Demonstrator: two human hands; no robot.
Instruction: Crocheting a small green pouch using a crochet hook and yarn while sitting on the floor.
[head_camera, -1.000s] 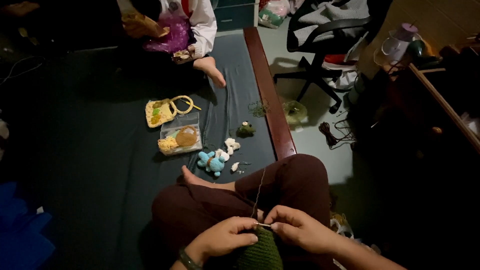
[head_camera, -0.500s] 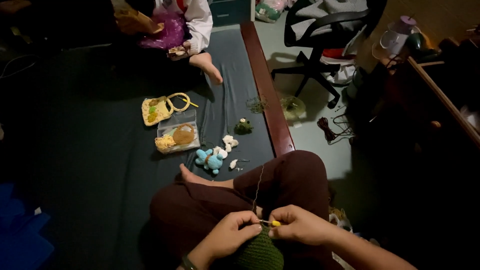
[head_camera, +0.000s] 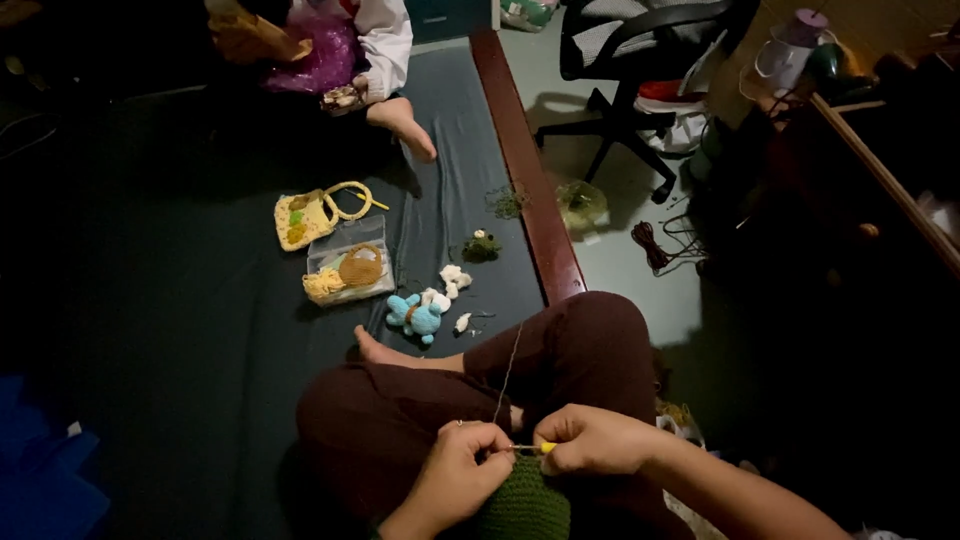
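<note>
The green piece (head_camera: 522, 505) between the hands is knitted yarn, ribbed and matt. A thin thread (head_camera: 508, 365) rises from it. The hook (head_camera: 530, 448) has a shiny metal shaft and a yellow plastic grip. The trousers (head_camera: 430, 400) are soft matt cloth. The mat (head_camera: 180, 330) is smooth dark fabric, edged by a glossy brown wooden rail (head_camera: 530, 190). The blue toy (head_camera: 415, 315) is fuzzy yarn; the clear box (head_camera: 348, 262) is glossy plastic.

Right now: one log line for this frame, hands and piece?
left hand: pinches green crochet piece | right hand: holds yellow-handled hook | yarn strand: runs up from work | blue crocheted toy: on mat
</note>
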